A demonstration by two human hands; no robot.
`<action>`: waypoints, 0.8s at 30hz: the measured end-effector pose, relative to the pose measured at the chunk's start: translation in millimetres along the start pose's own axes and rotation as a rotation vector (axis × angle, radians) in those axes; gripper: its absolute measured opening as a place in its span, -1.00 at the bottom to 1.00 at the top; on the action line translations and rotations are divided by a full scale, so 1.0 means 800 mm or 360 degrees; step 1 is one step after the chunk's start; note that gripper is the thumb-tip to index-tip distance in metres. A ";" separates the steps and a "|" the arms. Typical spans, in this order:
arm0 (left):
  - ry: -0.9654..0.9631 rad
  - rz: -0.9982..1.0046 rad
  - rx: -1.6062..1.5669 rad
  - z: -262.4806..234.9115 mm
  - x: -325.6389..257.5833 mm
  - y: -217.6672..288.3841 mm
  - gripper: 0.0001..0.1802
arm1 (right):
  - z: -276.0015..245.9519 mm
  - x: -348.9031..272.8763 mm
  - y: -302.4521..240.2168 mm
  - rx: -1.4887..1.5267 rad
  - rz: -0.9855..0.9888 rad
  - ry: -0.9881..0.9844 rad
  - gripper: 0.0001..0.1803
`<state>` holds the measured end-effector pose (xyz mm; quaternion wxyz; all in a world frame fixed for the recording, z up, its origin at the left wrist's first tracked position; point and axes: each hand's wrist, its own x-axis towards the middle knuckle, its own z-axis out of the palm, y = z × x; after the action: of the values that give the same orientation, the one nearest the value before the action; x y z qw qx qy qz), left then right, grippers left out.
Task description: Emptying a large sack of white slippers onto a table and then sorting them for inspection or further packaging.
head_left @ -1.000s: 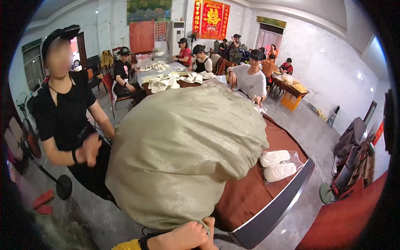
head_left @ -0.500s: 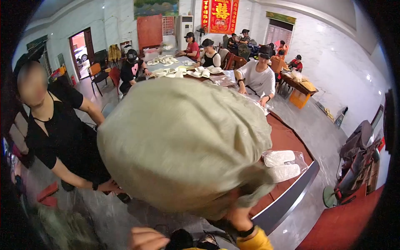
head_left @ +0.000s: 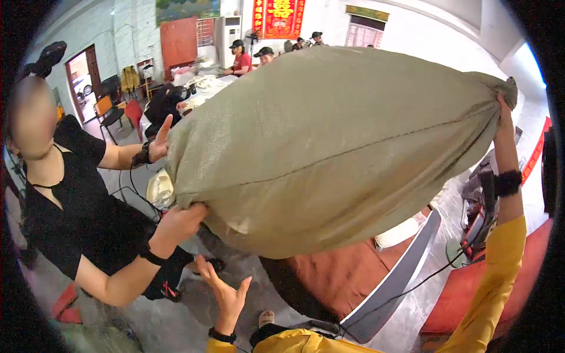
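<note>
A large, full, olive-green woven sack (head_left: 329,153) stretches across the middle, lifted above the table, with a seam along its side. My right hand (head_left: 505,115) is raised at the far right, closed around the sack's gathered corner. Below the sack's left end, my left hand (head_left: 226,297) is apart from it, fingers spread and palm up. On the left, a person in black (head_left: 88,206) grips the sack's lower left edge with one hand (head_left: 182,226); their other hand (head_left: 159,146) is by its upper left edge. A cream-coloured item (head_left: 160,188) shows beside that end.
Beneath the sack is a table with a reddish-brown cover (head_left: 329,279) and a grey edge strip; a pale slipper (head_left: 397,232) lies on it. Behind, people sit around a table of pale slippers (head_left: 203,83). Chairs (head_left: 109,112) stand at the left, a red surface (head_left: 471,294) lies at the right.
The sack has swung up and lengthways, its gathered corner rising to the right with my right hand. The other person's hands have come up to its left end. My left hand has opened out.
</note>
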<state>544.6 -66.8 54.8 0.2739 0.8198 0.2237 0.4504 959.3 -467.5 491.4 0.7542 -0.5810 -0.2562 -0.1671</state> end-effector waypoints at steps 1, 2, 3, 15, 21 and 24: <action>0.0000 0.0015 -0.0030 0.014 0.014 -0.006 0.07 | -0.013 0.014 0.009 -0.0010 -0.0122 -0.0048 -0.43; -0.0183 -0.0070 -0.0259 0.025 0.026 -0.006 0.06 | -0.030 0.024 0.014 -0.0036 -0.0138 -0.0034 -0.43; -0.0376 -0.0160 -0.0502 0.035 0.036 0.000 0.06 | -0.049 0.033 0.011 -0.0195 -0.0058 0.0199 -0.43; 0.0186 -0.0107 0.0048 0.121 0.059 0.051 -0.10 | 0.007 -0.142 0.184 -0.0946 0.0001 -0.0638 -0.31; 0.0476 0.0160 0.0169 0.112 0.069 0.068 -0.16 | 0.013 -0.284 0.231 -0.1820 -0.0695 -0.1372 0.19; 0.0559 -0.0160 -0.0315 0.108 0.077 0.089 -0.25 | -0.026 -0.312 0.206 -0.1517 -0.0595 -0.1652 0.24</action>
<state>657.8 -104.1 100.5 0.3320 0.6857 0.2635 0.5918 851.4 -454.8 212.2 0.1594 -0.7973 -0.5752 -0.0893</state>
